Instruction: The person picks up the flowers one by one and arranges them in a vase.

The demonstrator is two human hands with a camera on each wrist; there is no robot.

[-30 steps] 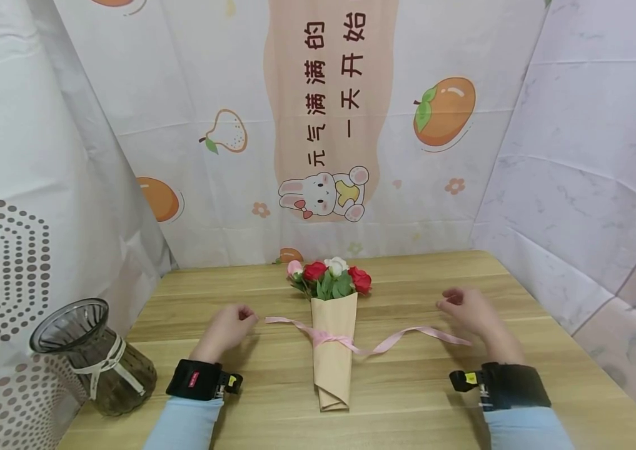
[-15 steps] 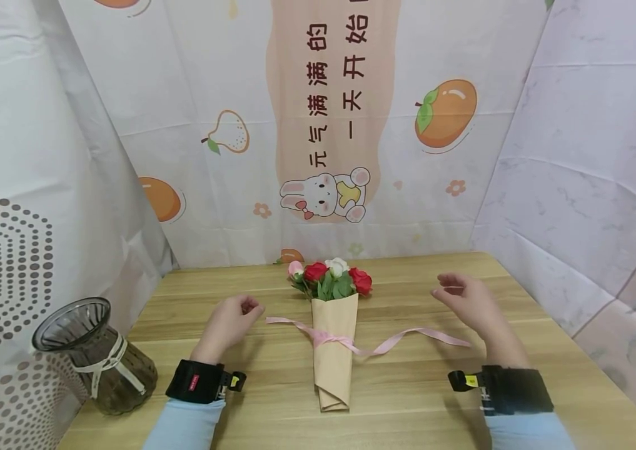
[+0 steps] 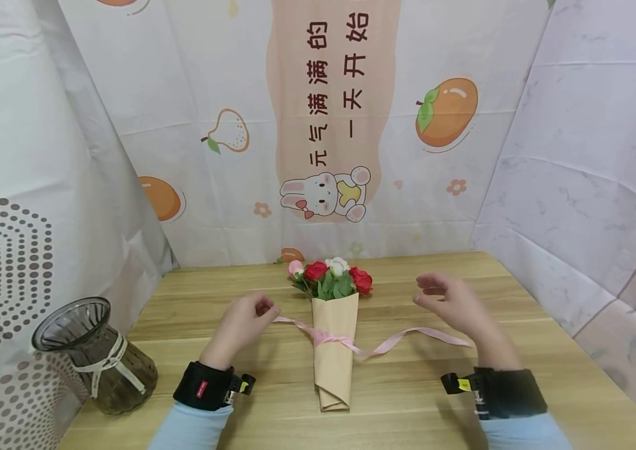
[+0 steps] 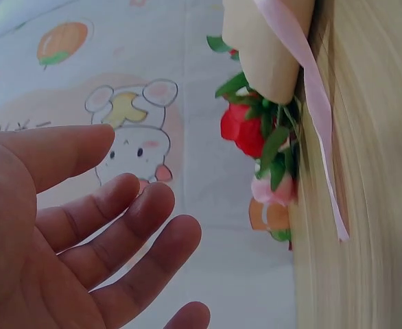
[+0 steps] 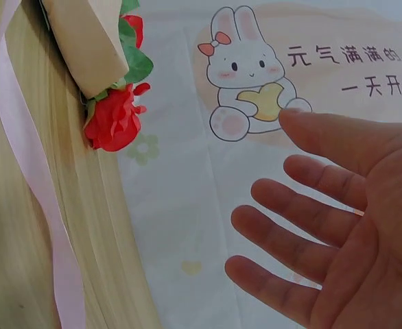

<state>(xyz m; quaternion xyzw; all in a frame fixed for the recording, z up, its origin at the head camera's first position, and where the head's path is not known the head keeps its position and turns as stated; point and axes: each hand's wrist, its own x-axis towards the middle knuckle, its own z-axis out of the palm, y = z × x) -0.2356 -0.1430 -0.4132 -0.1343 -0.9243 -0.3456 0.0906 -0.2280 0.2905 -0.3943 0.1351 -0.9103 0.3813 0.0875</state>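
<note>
A bouquet (image 3: 334, 362) lies in the middle of the table, rolled in tan paper. Red roses (image 3: 315, 270), a white rose (image 3: 337, 266) and a pink bud show above the paper's top edge. Round its middle runs a pink ribbon (image 3: 391, 342), knotted at the front, its tails spread to both sides. My left hand (image 3: 243, 328) hovers over the left tail's end, fingers loosely bent and nothing in them. To the right of the flowers, my right hand (image 3: 455, 309) is raised above the other tail, fingers relaxed and apart. The right wrist view shows that palm bare.
A smoky glass vase (image 3: 106, 362) with a white cord round its neck stands at the table's left. Printed cloth (image 3: 216, 187) hangs behind the wooden table (image 3: 272, 400) and along both sides.
Both hands have moved inward toward the bouquet, the left going right and slightly up, the right going left. The bouquet and ribbon lie where they were.
</note>
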